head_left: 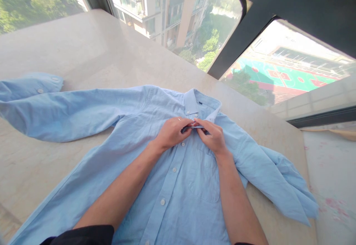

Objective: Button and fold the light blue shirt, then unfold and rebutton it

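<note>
A light blue button-up shirt (133, 141) lies spread face up, its collar (190, 102) at the far end and its sleeves stretched out to both sides. Just below the collar, my left hand (175, 131) pinches the front placket from the left. Opposite it, my right hand (211, 135) grips the placket's edge, the fingertips of both hands nearly meeting. The fabric between them is lifted a little. Whatever button is there is hidden by my fingers. Lower down, several white buttons (174, 169) run along the placket, and a chest pocket (204, 178) lies below my right hand.
Beneath the shirt is a pale stone-like ledge (83, 52), bounded at the back by windows with dark frames (250, 33). Buildings, trees and a sports court show outside. A wall with a floral pattern (332, 185) stands at the right edge.
</note>
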Demonstrator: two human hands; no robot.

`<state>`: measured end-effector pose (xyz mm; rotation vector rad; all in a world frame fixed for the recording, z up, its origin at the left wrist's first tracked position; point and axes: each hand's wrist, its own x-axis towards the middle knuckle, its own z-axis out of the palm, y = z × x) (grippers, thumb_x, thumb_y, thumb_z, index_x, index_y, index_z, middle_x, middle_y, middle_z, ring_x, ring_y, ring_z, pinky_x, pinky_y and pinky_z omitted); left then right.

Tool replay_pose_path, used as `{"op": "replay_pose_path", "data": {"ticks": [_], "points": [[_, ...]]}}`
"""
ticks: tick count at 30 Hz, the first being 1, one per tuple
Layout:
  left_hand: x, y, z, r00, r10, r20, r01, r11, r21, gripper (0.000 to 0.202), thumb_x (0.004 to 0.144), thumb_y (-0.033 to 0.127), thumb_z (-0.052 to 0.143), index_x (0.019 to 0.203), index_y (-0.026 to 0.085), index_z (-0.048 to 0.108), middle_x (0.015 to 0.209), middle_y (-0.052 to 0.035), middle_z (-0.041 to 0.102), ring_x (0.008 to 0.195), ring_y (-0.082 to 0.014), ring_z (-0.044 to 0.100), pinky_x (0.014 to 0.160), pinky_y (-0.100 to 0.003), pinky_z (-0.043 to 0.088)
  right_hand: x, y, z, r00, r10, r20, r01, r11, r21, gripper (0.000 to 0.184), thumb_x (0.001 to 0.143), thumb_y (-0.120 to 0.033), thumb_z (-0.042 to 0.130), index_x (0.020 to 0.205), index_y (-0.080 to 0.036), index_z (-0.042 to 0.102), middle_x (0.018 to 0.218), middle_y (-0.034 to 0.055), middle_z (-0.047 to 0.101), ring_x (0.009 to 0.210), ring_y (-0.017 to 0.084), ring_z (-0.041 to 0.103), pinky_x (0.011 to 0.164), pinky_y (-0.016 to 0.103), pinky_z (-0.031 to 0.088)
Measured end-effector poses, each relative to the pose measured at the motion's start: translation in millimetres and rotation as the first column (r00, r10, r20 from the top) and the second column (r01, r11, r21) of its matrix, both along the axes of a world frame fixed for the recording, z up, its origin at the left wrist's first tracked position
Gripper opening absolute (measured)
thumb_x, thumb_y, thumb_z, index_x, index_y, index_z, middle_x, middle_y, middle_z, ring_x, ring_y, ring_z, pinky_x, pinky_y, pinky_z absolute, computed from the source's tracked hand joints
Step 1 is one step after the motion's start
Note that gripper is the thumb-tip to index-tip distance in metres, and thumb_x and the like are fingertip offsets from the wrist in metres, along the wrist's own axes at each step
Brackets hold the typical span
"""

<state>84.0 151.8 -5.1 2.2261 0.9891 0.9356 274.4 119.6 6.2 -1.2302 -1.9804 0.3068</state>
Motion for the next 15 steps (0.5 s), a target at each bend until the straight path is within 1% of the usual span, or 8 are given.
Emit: {"op": "replay_pose_path", "data": {"ticks": [5, 9, 15], "points": [[0.3, 0.7, -1.8, 0.998, 0.034, -0.059, -0.035, 0.999, -0.007, 0.018, 0.082, 0.014, 0.061, 0.098, 0.020, 0.067, 0.086, -0.0018, 0.074, 0.079, -0.0173, 0.069, 0.072, -0.026, 0.049, 2.0, 0.5, 0.0, 1.000, 0.015, 0.001, -0.015, 0.999, -0.051, 0.039, 0.089, -0.010, 0.054, 0.122, -0.026, 0.068, 0.102, 0.0026, 0.077, 0.089, 0.018, 0.074, 0.082, 0.031, 0.060], [1.4, 1.2, -3.7, 0.994, 0.055, -0.097, -0.055, 0.998, 0.004, 0.018, 0.082, 0.015, 0.060, 0.098, 0.021, 0.067, 0.084, -0.0017, 0.074, 0.078, -0.0171, 0.068, 0.071, -0.026, 0.048, 4.6, 1.0, -2.4, 1.000, 0.005, 0.018, -0.003, 0.995, -0.100, 0.036, 0.091, -0.015, 0.055, 0.123, -0.026, 0.067, 0.103, 0.0031, 0.077, 0.090, 0.019, 0.074, 0.083, 0.033, 0.060], [2.6, 1.7, -2.5, 0.992, 0.071, -0.103, -0.072, 0.997, -0.006, 0.017, 0.082, 0.015, 0.058, 0.097, 0.021, 0.065, 0.083, -0.0010, 0.072, 0.077, -0.0163, 0.067, 0.072, -0.026, 0.047, 2.9, 1.6, -4.6, 0.999, -0.005, 0.051, 0.009, 0.997, -0.078, 0.036, 0.091, -0.013, 0.051, 0.121, -0.024, 0.067, 0.104, 0.0038, 0.077, 0.099, 0.020, 0.072, 0.086, 0.032, 0.059]]}}
